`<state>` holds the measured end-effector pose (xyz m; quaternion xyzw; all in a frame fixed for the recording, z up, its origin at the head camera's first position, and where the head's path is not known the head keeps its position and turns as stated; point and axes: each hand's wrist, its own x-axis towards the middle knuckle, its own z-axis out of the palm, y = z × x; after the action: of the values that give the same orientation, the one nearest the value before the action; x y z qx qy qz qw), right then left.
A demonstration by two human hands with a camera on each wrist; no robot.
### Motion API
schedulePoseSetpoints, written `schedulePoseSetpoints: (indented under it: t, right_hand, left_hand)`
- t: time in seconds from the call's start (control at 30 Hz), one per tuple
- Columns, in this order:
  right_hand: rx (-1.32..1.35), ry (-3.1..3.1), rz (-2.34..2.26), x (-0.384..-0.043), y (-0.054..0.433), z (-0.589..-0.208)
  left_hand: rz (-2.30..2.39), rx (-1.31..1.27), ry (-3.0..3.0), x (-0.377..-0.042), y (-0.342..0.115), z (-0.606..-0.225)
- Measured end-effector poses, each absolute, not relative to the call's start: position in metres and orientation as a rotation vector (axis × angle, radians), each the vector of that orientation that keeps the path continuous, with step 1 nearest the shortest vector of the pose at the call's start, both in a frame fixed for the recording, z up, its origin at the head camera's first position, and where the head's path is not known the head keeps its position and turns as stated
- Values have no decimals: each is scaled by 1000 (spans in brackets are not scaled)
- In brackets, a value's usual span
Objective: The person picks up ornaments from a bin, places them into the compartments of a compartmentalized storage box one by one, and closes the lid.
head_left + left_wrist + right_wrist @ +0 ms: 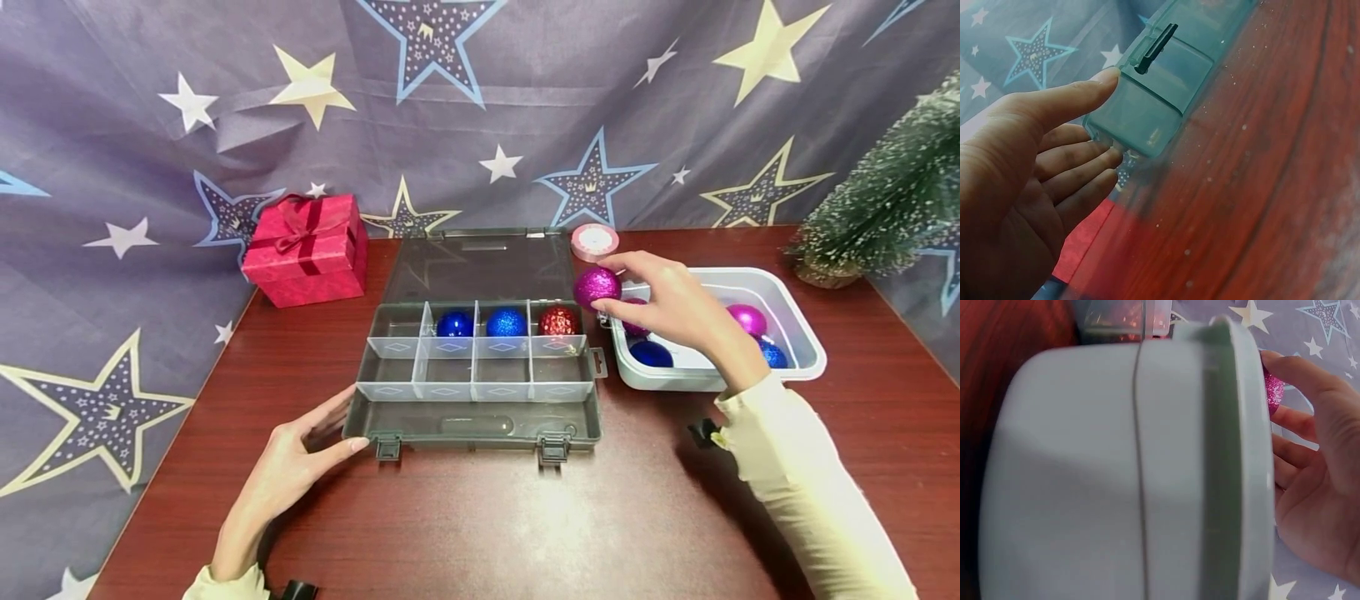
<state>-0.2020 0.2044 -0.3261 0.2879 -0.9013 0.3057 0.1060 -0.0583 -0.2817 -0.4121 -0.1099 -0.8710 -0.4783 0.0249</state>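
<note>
My right hand (667, 300) pinches a magenta glitter Christmas ball (597, 287) between thumb and fingers, above the left rim of a white plastic tub (806, 333). In the right wrist view the tub's wall hides much of that ball. A grey see-through compartment box (480, 425) lies with its lid open toward the back. Its back row holds a shiny blue ball (454, 325), a blue glitter ball (506, 323) and a red ball (558, 322); the leftmost back cell is bare. Resting at the box's front left corner is my left hand (288, 467), fingers extended (1079, 162).
Inside the tub lie several balls, among them a dark blue one (651, 354) and a pink one (746, 319). A ribbon roll (596, 242) sits behind. At back left stands a red gift box (307, 254); a small frosted tree (885, 192) stands at right.
</note>
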Motion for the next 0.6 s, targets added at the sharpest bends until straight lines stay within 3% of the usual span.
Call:
schedulePoseSetpoints:
  t: [0.6]
  right_hand:
    - [963, -2678, 1123, -220, 144, -323]
  left_hand:
    - [-1472, -348, -2692, -58, -282, -412]
